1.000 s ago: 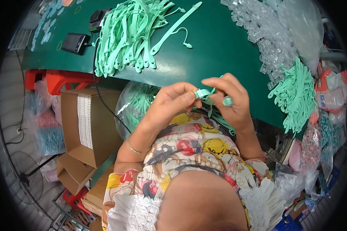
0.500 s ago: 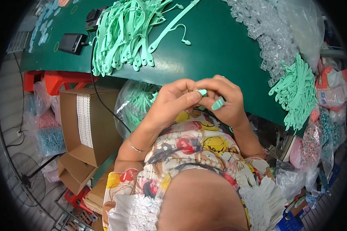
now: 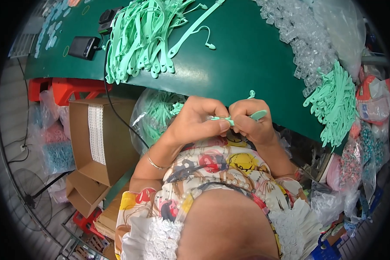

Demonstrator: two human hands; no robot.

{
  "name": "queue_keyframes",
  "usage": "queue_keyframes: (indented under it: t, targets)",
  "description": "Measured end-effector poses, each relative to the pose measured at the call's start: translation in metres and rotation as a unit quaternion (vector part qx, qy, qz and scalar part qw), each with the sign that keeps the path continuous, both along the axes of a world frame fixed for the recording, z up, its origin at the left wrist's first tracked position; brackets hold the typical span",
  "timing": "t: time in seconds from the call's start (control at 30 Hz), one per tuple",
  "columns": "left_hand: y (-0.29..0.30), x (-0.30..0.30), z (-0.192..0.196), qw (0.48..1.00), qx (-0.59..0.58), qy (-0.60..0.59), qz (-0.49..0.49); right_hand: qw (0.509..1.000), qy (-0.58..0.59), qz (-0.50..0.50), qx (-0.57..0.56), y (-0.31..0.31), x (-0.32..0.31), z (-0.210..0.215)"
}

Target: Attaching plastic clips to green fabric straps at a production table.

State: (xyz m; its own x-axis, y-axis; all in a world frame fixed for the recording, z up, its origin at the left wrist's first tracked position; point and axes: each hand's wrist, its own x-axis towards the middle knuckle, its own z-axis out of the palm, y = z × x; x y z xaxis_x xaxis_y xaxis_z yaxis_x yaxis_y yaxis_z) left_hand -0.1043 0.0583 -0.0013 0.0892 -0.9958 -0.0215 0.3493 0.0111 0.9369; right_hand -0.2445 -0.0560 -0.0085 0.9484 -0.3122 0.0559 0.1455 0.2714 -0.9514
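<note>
The small mint-green strap piece (image 3: 242, 118) could slip out and drop into the lap or the clear bag of green parts (image 3: 156, 113) below, since only fingertips pinch it off the edge of the green bench (image 3: 242, 65). The left hand (image 3: 195, 123) and right hand (image 3: 251, 123) meet over it, each grip closed narrowly on one end, the piece bridging them with its rounded tip poking out past the right thumb.
</note>
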Motion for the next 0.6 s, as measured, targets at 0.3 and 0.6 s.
queue_keyframes:
  t: [0.3, 0.6]
  targets:
    - [-0.001, -0.003, 0.001, 0.981, 0.115, 0.156, -0.004, 0.994, -0.040, -0.050, 0.092, -0.003, -0.001, -0.009]
    - [0.001, -0.002, 0.006, 0.991, 0.123, 0.047, 0.041, 0.961, -0.051, -0.148, -0.229, -0.010, 0.004, -0.004]
